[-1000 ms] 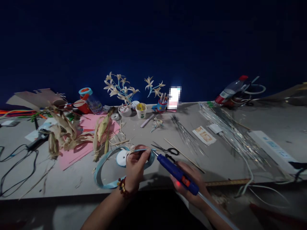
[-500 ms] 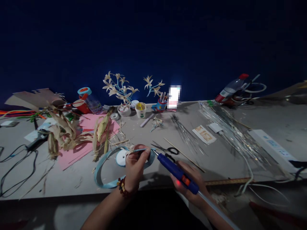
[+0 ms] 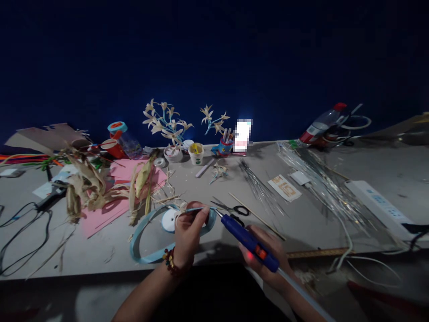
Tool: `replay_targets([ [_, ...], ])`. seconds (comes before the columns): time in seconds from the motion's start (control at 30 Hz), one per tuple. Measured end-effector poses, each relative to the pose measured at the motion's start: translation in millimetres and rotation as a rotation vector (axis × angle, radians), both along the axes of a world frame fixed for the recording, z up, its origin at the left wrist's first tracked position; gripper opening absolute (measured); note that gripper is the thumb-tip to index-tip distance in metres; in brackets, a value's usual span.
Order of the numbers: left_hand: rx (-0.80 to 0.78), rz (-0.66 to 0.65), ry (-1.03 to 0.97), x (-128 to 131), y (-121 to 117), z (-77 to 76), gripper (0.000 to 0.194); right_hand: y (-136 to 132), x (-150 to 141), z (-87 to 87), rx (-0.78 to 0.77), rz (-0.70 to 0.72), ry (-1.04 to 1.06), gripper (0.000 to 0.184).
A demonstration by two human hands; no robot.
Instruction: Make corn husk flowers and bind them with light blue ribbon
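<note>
My left hand (image 3: 188,228) is closed, thumb against fingers, on a thin stem wrapped in light blue (image 3: 196,209). A pale husk piece seems to be at the stem's left end, partly hidden by the fingers. A blue glue gun (image 3: 246,237) is gripped in my right hand (image 3: 268,250), its metal tip touching or almost touching the stem's right end. A red light glows by its orange part, and a glue stick (image 3: 298,290) runs out of its back. Beside my left hand lie a loop of blue ribbon (image 3: 136,243) and its white spool (image 3: 168,221).
Scissors (image 3: 234,208) and a thin wooden stick (image 3: 258,217) lie just beyond the glue gun. Corn husks (image 3: 89,181) rest on pink paper (image 3: 95,219) at left. Husk flowers (image 3: 167,118) stand behind paper cups (image 3: 196,154). Wires (image 3: 259,181) and a power strip (image 3: 382,205) are at right.
The glue gun has shifted very slightly to the right. My left hand keeps its hold on the stem; otherwise the view is nearly the same.
</note>
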State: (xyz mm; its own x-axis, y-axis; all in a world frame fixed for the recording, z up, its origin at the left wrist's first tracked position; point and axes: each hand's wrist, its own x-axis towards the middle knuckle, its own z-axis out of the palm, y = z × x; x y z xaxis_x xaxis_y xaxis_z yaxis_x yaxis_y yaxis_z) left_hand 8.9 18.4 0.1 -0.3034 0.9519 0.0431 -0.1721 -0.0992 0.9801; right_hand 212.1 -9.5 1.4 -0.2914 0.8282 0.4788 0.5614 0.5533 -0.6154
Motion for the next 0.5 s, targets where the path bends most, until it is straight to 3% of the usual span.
replay_targets([
  [0.17,-0.01,-0.005,-0.04,1.4,0.2,1.7,0.026,0.6,-1.3,3.2,0.086,0.009,-0.029,0.015],
  [0.5,0.001,-0.004,-0.043,0.9,-0.5,4.2,0.023,-1.5,1.0,-0.4,0.012,0.067,-0.084,0.013],
])
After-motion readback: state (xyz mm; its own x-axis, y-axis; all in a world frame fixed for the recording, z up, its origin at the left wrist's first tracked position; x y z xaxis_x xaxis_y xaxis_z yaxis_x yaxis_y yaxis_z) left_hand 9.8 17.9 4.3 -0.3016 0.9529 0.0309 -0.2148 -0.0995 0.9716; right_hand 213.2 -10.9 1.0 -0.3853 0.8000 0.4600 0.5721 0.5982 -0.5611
